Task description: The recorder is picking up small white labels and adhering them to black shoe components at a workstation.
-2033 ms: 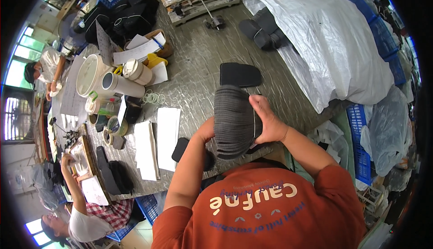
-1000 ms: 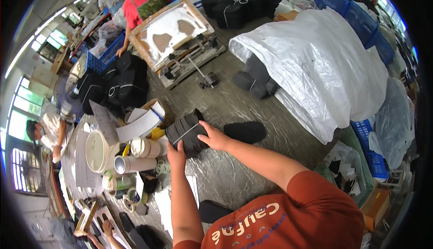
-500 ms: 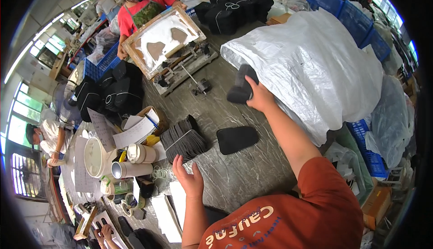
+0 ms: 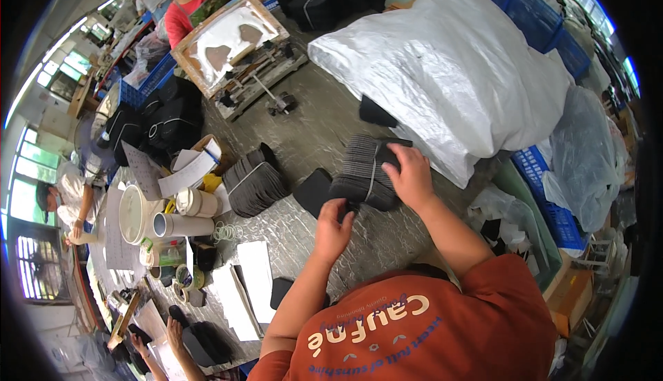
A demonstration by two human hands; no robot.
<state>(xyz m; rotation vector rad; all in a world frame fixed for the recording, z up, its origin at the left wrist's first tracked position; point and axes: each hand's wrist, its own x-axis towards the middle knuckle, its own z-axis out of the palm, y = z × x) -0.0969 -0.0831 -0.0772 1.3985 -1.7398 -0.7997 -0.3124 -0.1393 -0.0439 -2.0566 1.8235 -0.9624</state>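
A thick bundle of black flat fabric pieces (image 4: 360, 167), with a pale band around it, lies on its side on the table before me. My right hand (image 4: 413, 179) grips its right end, fingers over the top edge. At the bundle's near left corner, my left hand (image 4: 334, 232) has its fingers bent and closed on the edge. Partly under the bundle's left side is a single black rounded piece (image 4: 312, 191). A second banded bundle (image 4: 254, 182) stands farther left. At the mouth of the white woven sack (image 4: 442, 70) lies another black piece (image 4: 377, 113).
A wooden-framed screen (image 4: 229, 46) on a metal stand is at the far side, near a person in red. Left are a white bucket (image 4: 140, 222), cups, papers and coiled bands (image 4: 226, 231). Blue crates (image 4: 535, 18) line the right. Another person's hands (image 4: 173, 339) work at lower left.
My right hand has brought a bundle from the sack's mouth toward me. My left hand has moved right and now grips the bundle too. The view has shifted.
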